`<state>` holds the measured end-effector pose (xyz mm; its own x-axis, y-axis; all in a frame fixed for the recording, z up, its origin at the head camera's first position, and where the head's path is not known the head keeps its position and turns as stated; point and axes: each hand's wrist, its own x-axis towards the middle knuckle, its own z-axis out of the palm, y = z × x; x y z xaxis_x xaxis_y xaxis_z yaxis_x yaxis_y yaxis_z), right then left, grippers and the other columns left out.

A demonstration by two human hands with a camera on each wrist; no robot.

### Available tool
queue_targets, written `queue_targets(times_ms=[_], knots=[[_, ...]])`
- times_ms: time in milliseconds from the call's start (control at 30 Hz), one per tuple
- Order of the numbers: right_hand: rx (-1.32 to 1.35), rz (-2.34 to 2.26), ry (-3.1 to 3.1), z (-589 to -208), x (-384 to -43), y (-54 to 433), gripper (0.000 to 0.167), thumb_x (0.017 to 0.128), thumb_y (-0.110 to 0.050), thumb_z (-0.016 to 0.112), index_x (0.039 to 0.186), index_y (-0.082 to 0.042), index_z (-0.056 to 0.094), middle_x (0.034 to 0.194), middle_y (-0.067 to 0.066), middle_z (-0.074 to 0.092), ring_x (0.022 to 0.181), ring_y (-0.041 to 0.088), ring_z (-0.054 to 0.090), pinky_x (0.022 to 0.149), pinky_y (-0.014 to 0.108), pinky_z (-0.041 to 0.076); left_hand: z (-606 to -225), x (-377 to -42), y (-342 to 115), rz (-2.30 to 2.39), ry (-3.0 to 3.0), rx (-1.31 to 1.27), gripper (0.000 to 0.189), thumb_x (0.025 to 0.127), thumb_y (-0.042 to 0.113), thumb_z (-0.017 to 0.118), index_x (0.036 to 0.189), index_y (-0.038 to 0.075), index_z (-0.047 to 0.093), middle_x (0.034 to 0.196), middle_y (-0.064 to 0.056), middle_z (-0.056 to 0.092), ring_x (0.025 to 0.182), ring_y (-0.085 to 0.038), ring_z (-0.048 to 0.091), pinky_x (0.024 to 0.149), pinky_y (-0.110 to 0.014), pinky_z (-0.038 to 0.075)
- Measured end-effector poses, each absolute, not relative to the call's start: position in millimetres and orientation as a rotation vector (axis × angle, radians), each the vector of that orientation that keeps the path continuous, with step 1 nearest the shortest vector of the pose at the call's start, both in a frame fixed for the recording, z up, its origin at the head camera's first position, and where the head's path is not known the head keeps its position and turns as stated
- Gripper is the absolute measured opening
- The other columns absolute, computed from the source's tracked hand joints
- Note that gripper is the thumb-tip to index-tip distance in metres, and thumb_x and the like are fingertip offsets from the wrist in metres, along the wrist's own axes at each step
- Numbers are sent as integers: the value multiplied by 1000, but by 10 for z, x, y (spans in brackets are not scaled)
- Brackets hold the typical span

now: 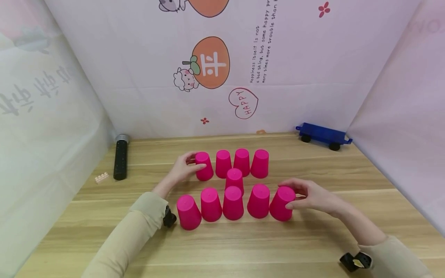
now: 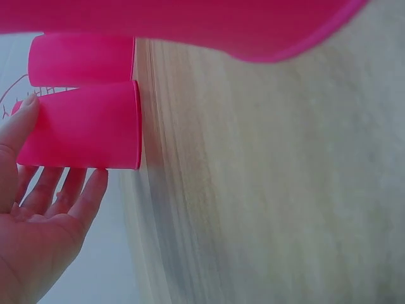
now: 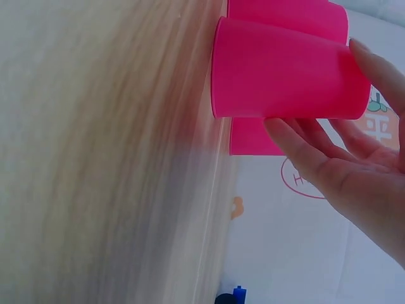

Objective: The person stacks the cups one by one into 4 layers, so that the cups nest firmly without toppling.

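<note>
Several bright pink cups stand upside down on the wooden table in two rows, with one pink cup [image 1: 234, 179] between the rows. My left hand [image 1: 182, 168] holds the leftmost cup [image 1: 204, 172] of the back row, thumb on the near side and fingers around the far side. At the right end of the front row, my right hand [image 1: 314, 197] grips another pink cup [image 1: 281, 206] between thumb and fingers. That cup [image 3: 285, 73] stands close beside its neighbour. In the left wrist view, a nearer pink cup [image 2: 190, 25] fills the top edge.
A black cylinder with a silver end [image 1: 120, 158] lies at the back left, beside a small pale toy brick [image 1: 102, 177]. By the back right corner sits a blue toy wagon [image 1: 323, 134]. Printed white cloth [image 1: 139, 77] encloses the table at the back and sides.
</note>
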<state>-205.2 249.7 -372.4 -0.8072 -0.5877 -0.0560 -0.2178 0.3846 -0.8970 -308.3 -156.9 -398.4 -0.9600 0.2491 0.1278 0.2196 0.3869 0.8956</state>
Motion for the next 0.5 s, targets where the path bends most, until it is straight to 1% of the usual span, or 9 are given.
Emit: queue_targets(times_ms=[300,500], knots=[[-719,-1393,2307,-3751,-2052,2511,48,82,-12,71,122,2,50,113,14,60,100,5,60,86,22,51,-3987,-3098,-1515,1664,2578,447,54,83,17,72,132,6,51,127,-17,58,119,-34,54,97,-43,49],[-747,-1400,2310,-3757,-2055,2515,45,82,-11,71,121,1,51,112,13,62,99,5,60,86,21,51,-3987,-3107,-1520,1657,2586,460,54,83,16,72,132,6,52,126,-17,58,119,-35,55,98,-44,49]])
